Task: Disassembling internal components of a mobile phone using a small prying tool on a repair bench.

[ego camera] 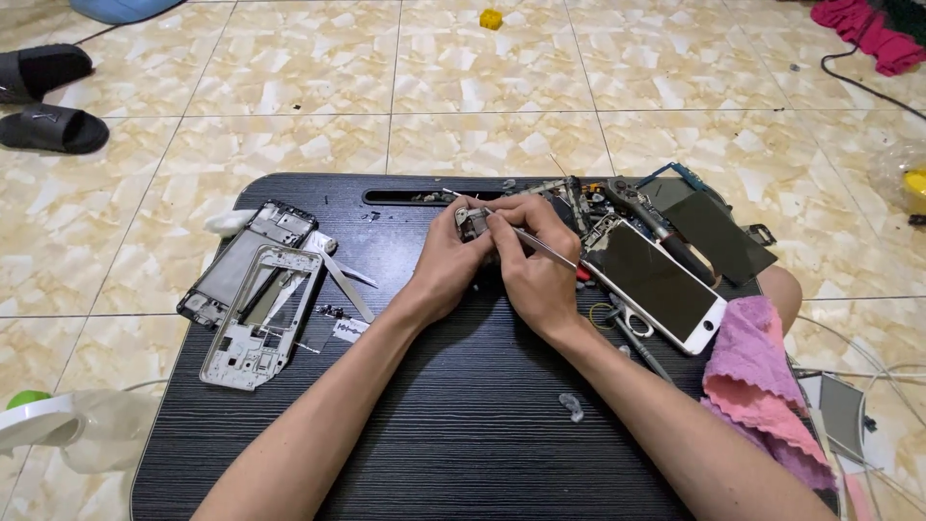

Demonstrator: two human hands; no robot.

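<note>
On the black worktop point(463, 425), left of the white phone point(661, 285), the left hand point(446, 265) grips a small grey part point(473, 224), maybe metal, while the right hand point(535, 260) pinches thin tweezers point(540, 246).

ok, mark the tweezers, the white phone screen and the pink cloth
tweezers point(542, 248): head view, on the thin metal shaft sticking out of the right hand.
white phone screen point(654, 280): head view, middle of its dark glass.
pink cloth point(748, 357): head view, upper fold at the board's right edge.

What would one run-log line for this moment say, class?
left hand: holds small part | right hand: tweezers on part | tray: phone frames, white phone
</note>
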